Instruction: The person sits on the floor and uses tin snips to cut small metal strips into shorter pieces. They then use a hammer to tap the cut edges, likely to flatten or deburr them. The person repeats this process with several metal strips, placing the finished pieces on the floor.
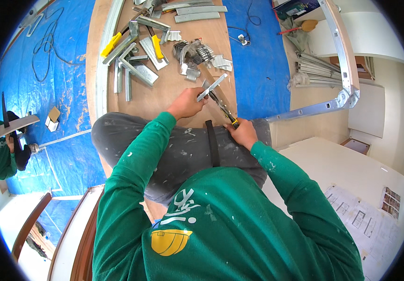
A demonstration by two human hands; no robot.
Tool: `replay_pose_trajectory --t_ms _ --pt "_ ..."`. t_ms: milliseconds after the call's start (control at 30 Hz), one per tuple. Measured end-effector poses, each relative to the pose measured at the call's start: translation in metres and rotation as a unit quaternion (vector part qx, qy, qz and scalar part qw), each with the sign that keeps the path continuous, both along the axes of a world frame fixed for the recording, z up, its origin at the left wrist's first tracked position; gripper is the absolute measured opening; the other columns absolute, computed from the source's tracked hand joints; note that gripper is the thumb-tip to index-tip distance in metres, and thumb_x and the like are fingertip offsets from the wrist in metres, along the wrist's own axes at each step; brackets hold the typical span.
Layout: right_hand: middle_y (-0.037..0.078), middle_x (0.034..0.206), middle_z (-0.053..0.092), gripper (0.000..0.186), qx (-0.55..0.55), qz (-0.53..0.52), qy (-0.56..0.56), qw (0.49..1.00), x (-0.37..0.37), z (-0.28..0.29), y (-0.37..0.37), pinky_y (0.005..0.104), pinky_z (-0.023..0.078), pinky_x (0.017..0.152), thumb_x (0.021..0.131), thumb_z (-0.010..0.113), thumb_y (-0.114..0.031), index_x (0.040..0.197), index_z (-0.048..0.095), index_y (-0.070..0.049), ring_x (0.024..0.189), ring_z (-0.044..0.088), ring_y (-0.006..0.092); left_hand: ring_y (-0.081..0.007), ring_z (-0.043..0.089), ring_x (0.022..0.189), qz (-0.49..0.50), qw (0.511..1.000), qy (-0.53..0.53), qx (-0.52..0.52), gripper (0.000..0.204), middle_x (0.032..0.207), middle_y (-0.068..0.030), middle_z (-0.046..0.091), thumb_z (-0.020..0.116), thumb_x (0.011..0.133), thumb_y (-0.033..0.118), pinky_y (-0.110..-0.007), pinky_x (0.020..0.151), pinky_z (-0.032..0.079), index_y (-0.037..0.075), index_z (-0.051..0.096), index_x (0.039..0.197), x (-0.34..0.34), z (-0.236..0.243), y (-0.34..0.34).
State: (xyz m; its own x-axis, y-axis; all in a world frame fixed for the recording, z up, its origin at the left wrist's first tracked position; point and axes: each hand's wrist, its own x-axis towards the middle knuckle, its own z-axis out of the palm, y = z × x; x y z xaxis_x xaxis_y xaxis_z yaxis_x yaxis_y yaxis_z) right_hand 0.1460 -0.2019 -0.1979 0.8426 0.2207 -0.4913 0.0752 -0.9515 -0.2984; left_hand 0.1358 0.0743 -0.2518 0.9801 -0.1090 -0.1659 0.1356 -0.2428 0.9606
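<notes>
My left hand [186,103] is closed on a small bent strip of galvanized metal [217,85], held up over the plywood board. In my right hand [244,134] is a pliers-like tool [224,108] with black and yellow grips. Its jaws reach to the metal strip near my left fingertips; whether they bite on it I cannot tell. Just beyond, a wooden handle [207,74] lies on the board beside a heap of small metal brackets [202,52]. Left of these lie cut metal profile pieces [139,72] and yellow-handled snips [156,46].
The plywood board [174,86] lies ahead of my legs, with longer metal strips [197,14] at its far end. Blue sheeting [263,70] covers the floor. A folding ladder [305,111] stands right; drawings [359,220] lie behind it. At far left another person holds a board [21,125].
</notes>
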Motion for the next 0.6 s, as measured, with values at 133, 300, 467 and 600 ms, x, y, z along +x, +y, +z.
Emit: replay_pose_trajectory --t_ms 133,300,467,600 --pt "0.028 0.087 0.074 0.047 -0.007 0.015 -0.036 0.999 -0.001 -0.010 0.003 0.0519 0.056 0.076 0.092 0.080 -0.044 0.100 0.075 0.002 0.084 0.072 0.0475 -0.0129 0.062 0.059 0.006 0.998 0.054 0.014 0.016 0.074 -0.0057 0.068 0.068 0.099 0.014 -0.034 0.056 0.051 0.001 0.071 0.109 0.005 0.006 0.002" --pt "0.030 0.112 0.074 0.054 0.045 0.000 0.090 0.995 0.008 0.023 0.004 0.0539 0.055 0.091 0.094 0.076 -0.047 0.124 0.069 -0.002 0.108 0.070 0.0491 -0.0137 0.062 0.058 0.005 0.995 0.086 0.041 0.016 0.074 -0.0061 0.068 0.068 0.099 0.015 -0.035 0.055 0.051 0.003 0.072 0.109 0.014 0.009 0.009" --pt "0.031 0.123 0.071 0.063 0.097 -0.030 0.146 0.984 0.004 0.063 0.008 0.0515 0.051 0.101 0.094 0.076 -0.044 0.137 0.062 0.001 0.120 0.066 0.0466 -0.0119 0.061 0.056 0.146 0.988 0.006 0.051 0.018 0.072 -0.0059 0.067 0.068 0.099 0.014 -0.032 0.051 0.049 0.002 0.071 0.111 0.019 0.003 0.028" --pt "0.033 0.128 0.067 0.072 0.058 0.030 0.033 0.997 0.006 0.041 -0.003 0.0500 0.051 0.102 0.090 0.080 -0.048 0.133 0.061 0.007 0.122 0.064 0.0456 -0.0102 0.060 0.058 0.179 0.976 0.092 -0.088 0.019 0.075 -0.0051 0.066 0.069 0.099 0.012 -0.029 0.051 0.047 0.001 0.068 0.114 0.023 0.040 0.037"
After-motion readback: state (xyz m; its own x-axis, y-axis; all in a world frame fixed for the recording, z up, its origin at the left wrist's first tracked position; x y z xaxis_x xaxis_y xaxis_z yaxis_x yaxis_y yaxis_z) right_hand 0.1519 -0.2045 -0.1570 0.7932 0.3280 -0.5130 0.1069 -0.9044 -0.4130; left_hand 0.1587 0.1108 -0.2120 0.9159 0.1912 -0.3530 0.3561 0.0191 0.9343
